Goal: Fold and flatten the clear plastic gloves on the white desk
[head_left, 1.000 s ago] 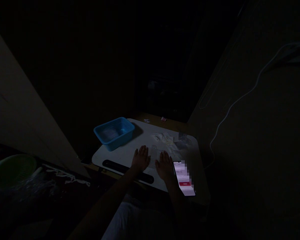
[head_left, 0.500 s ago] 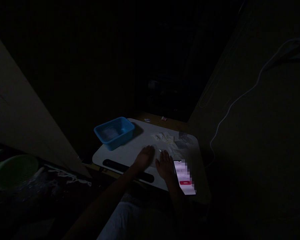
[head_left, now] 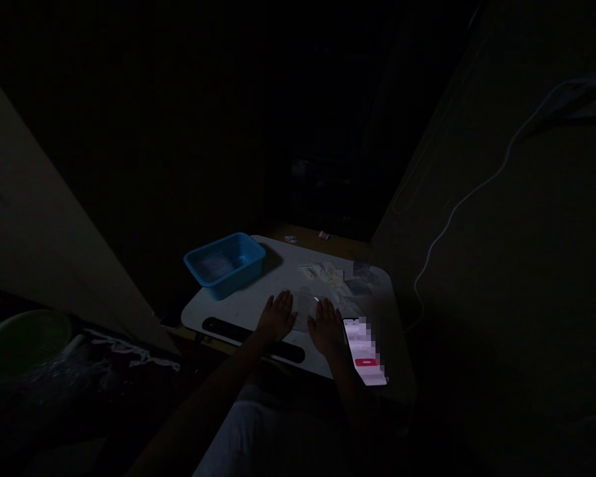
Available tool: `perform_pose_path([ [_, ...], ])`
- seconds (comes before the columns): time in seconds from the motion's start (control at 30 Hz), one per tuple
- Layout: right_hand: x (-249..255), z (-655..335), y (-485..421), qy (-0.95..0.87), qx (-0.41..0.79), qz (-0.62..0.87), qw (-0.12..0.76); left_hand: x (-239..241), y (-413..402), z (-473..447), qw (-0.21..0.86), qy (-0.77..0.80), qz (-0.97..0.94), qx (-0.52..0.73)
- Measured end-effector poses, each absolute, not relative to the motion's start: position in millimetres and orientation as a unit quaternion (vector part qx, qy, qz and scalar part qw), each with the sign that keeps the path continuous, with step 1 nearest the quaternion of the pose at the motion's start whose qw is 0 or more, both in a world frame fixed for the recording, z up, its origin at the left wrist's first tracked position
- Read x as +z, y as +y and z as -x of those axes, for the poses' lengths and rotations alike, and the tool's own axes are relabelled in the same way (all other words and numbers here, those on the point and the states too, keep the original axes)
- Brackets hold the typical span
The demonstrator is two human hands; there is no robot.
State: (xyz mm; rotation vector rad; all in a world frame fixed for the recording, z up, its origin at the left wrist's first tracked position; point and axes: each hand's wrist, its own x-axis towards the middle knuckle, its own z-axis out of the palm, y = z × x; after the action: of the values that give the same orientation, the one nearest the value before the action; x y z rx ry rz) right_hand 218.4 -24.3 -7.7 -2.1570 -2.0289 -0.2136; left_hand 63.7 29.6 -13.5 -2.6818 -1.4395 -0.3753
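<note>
A clear plastic bag or sheet (head_left: 305,310) lies flat on the white table (head_left: 288,262), its outline faint in the dim light. On its left edge rests my left hand (head_left: 277,317), palm down with the fingers stretched forward. My right hand (head_left: 325,326) lies flat on its right side, fingers extended. Close by my right hand, a lit phone (head_left: 365,354) lies face up. Beyond the hands is a loose pile of pale, flat packets or wrappers (head_left: 324,271), too dark to name exactly.
A blue plastic basin (head_left: 226,265) stands on the table's far left, with something pale inside. Crumpled clear plastic (head_left: 362,270) lies at the back right. A dark slot (head_left: 253,338) runs along the near edge. A white cable (head_left: 457,207) hangs down the right wall. A green basin (head_left: 27,344) sits lower left.
My left hand has moved slightly left, away from the middle of the clear plastic, and its blurred fingers now lie flat. My right hand has stayed nearly in place.
</note>
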Motion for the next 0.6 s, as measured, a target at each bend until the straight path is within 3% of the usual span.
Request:
perform_pose_path([
  [0.27,-7.6,-221.5,-23.2,-0.632,-0.117,0.755,0.125,-13.3,29.3,-66.5,0.037,-0.476,0.871,-0.116],
  [0.6,2.2,-206.4,-16.6,-0.741,-0.061,0.664,0.08,-8.8,28.8,-66.4,0.029,-0.473,0.873,-0.116],
])
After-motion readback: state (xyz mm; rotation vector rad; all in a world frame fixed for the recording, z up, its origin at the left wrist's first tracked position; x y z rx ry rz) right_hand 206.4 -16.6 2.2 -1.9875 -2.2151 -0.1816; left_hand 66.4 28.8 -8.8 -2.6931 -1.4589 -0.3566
